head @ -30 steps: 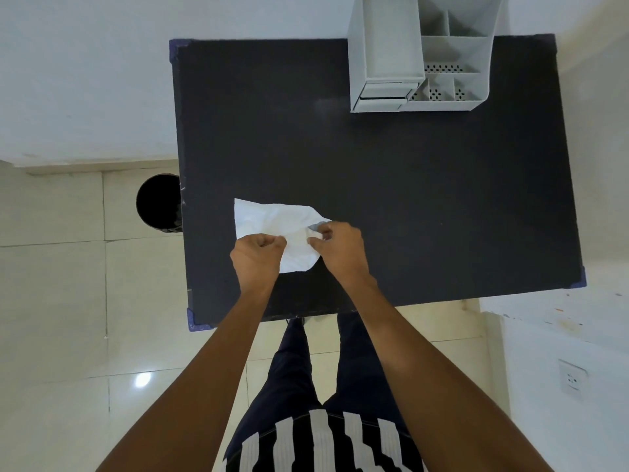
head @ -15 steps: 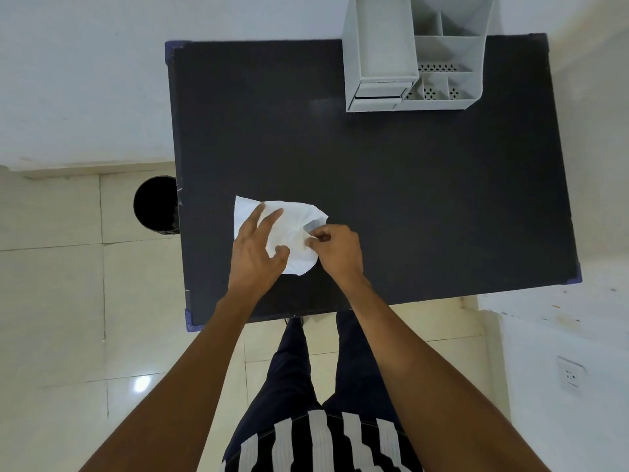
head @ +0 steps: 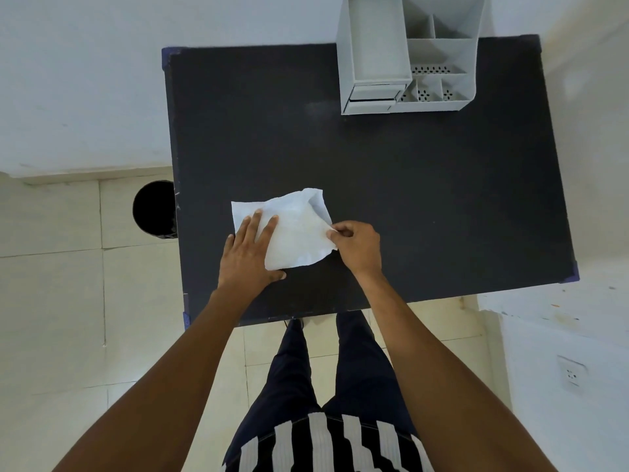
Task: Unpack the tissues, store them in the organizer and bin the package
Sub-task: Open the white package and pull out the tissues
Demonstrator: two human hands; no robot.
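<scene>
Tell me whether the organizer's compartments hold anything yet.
Empty as far as visible: the organizer shows bare compartments, and the tissue lies on the table.

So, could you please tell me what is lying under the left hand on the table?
The left hand lies flat on the left part of the white tissue, which rests on the black table. Whatever is beneath the covered part cannot be seen.

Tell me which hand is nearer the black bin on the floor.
Left. The left hand lies on the tissue pack's bin-side end; the right hand pinches its far edge, farther from the bin.
</scene>
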